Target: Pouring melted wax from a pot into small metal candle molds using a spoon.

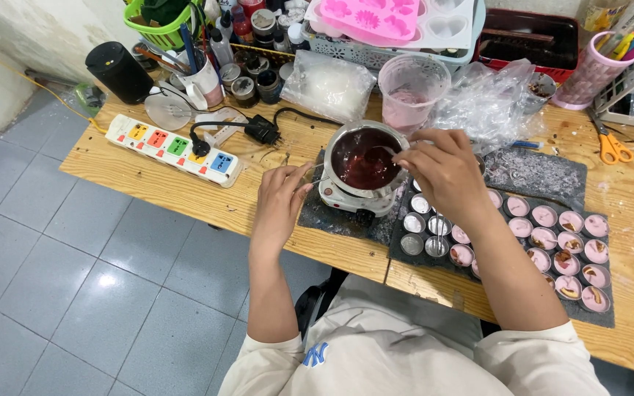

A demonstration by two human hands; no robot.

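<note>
Both hands at the pot: left hand pinches its handle, right hand grips a spoon

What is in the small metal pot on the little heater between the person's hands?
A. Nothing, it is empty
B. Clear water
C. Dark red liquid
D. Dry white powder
C: the metal pot on the small heater holds a glossy dark red liquid, with the right hand at its rim and the left hand beside it.
</note>
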